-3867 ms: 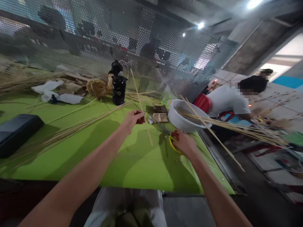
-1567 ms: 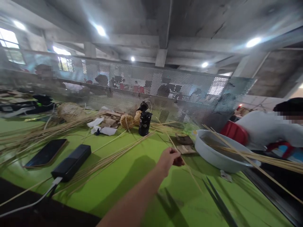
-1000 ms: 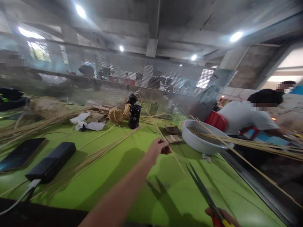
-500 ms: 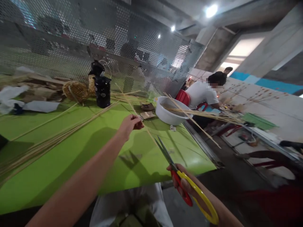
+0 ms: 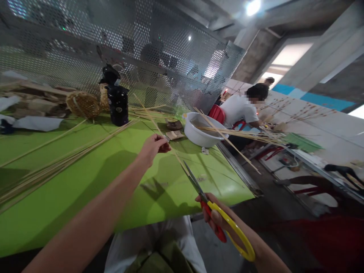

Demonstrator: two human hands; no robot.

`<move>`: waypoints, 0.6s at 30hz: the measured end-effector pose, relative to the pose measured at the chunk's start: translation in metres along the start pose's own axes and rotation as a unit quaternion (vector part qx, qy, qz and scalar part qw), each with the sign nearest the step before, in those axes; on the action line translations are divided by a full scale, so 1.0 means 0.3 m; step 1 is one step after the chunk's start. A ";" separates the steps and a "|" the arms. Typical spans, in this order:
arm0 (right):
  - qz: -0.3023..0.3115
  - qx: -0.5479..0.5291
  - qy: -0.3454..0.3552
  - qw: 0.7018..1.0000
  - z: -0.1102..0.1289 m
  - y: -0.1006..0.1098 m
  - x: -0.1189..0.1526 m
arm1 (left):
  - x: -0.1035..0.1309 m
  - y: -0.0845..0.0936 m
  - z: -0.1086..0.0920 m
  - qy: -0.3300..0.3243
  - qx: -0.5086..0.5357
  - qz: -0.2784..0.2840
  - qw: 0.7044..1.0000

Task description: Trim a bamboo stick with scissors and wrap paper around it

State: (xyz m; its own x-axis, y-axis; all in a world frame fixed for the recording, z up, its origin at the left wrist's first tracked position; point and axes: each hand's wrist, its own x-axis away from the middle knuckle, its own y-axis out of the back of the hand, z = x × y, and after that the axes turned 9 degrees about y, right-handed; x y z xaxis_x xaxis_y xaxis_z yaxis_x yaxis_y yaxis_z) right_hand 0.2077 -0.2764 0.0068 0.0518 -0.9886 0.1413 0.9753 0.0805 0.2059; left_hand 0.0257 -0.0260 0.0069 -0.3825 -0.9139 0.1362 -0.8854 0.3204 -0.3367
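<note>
My left hand [image 5: 156, 147] is closed in a pinch on a thin pale strip [image 5: 178, 158] above the green tabletop [image 5: 113, 174]. The strip slants down to the right, and its lower end lies at the blades of the scissors [image 5: 196, 182]. Those scissors have one yellow and one red handle, and my right hand [image 5: 214, 212] grips them. Their blades are nearly together and point up and to the left. Whether the strip sits between the blades is hard to tell.
A white basin [image 5: 199, 135] holds long strips that stick out rightward. A strip bundle [image 5: 68, 161], a black bottle [image 5: 118, 106], a woven basket [image 5: 82, 104] and brown scraps [image 5: 174, 135] lie on the table. Behind stands a perforated metal screen [image 5: 159, 57]; a seated person [image 5: 239, 110] is beyond.
The scissor blades have come closer together and now reach the strip's end. The whole view has shifted slightly.
</note>
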 end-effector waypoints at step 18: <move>0.017 0.015 -0.009 1.000 -0.016 0.023 0.007 | -0.018 0.010 0.026 -0.010 -0.007 0.014 1.000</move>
State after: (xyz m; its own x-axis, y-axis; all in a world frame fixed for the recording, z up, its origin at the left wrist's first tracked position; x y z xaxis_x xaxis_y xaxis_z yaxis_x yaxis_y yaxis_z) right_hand 0.2154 -0.2785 0.0038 0.0801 -0.9830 0.1652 0.9662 0.1173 0.2295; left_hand 0.0272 -0.0220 -0.0020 -0.4012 -0.9096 0.1083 -0.8782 0.3483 -0.3279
